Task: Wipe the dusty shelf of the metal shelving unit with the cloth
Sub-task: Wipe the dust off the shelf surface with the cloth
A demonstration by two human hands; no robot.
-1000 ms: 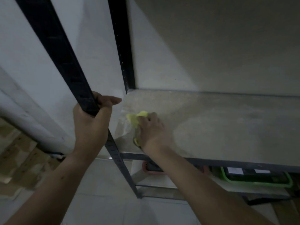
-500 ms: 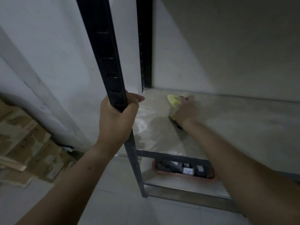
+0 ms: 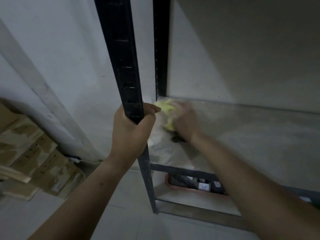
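Observation:
A pale grey dusty shelf (image 3: 242, 135) of the metal shelving unit spans the right half of the view. My right hand (image 3: 186, 120) presses a crumpled yellow cloth (image 3: 167, 111) onto the shelf's far left corner, close to the rear black post (image 3: 161, 49); the hand is motion-blurred. My left hand (image 3: 131, 130) is wrapped around the front black upright post (image 3: 123, 58) just above the shelf's front edge. Part of the cloth is hidden under my right hand.
A lower shelf holds a reddish tray (image 3: 190, 186) with dark items. Light walls stand behind and left of the unit. Stacked wooden boards (image 3: 31, 161) lie on the tiled floor at the left.
My right hand has slid the cloth from the shelf's front left towards the far left corner. The view has shifted left and closer. My left hand keeps its grip on the post.

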